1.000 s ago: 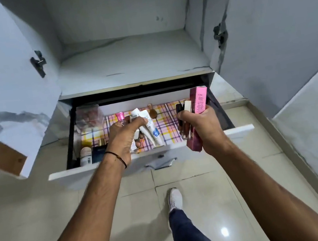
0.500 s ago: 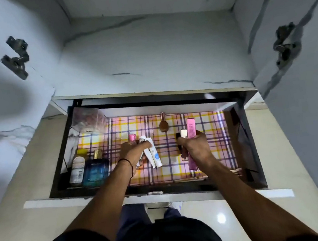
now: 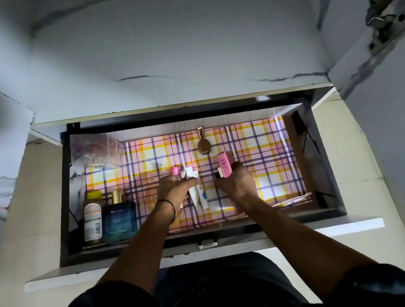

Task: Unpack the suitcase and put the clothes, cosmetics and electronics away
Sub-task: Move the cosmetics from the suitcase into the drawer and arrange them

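Both my hands are down inside the open drawer [image 3: 207,232], which has a pink, yellow and purple checked liner [image 3: 263,165]. My left hand [image 3: 175,189] grips a bunch of white cosmetic tubes [image 3: 198,195] and a small pink-capped bottle [image 3: 175,171]. My right hand [image 3: 235,183] grips a pink BB cream box [image 3: 225,167] together with some slim dark sticks, mostly hidden by my fingers. A brown foundation bottle [image 3: 204,144] lies flat at the back of the drawer.
At the drawer's left stand a blue perfume box [image 3: 120,221], a white bottle with a yellow cap [image 3: 92,218] and a clear plastic case [image 3: 97,151]. Above is a bare marble-look shelf [image 3: 169,54] between two open doors with metal hinges [image 3: 385,15].
My view has moved in over the drawer. Both hands have gone from above the drawer front down onto the liner, still holding the cosmetics.
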Demonstrator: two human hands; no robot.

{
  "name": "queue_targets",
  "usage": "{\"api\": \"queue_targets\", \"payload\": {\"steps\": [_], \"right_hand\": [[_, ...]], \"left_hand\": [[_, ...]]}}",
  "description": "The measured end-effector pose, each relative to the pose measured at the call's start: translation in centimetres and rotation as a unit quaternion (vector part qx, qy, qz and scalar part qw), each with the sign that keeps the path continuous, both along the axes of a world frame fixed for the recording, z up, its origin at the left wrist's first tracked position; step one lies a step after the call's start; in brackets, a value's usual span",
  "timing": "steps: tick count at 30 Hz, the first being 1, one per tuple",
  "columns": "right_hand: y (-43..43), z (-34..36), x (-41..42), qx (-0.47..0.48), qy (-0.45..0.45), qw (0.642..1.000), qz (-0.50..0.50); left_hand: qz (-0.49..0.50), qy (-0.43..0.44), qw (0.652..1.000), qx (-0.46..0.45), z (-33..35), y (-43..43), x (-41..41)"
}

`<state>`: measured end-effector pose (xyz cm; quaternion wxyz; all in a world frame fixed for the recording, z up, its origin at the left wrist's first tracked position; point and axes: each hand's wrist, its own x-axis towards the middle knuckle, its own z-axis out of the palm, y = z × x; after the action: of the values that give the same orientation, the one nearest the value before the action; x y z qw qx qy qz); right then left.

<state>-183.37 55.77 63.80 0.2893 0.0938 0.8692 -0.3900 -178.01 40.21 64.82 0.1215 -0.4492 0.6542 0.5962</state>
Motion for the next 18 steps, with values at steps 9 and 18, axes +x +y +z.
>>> {"api": "queue_targets", "payload": {"steps": [9, 18], "right_hand": [[0.9, 0.0, 0.0, -0.029, 0.025, 0.998, -0.048], [0.7, 0.4, -0.6, -0.099, -0.029, 0.988, -0.112]], "left_hand": [[0.001, 0.007, 0.999, -0.032, -0.2, -0.6, 1.2], [0.009, 0.011, 0.990, -0.139, -0.5, -1.2, 1.9]]}}
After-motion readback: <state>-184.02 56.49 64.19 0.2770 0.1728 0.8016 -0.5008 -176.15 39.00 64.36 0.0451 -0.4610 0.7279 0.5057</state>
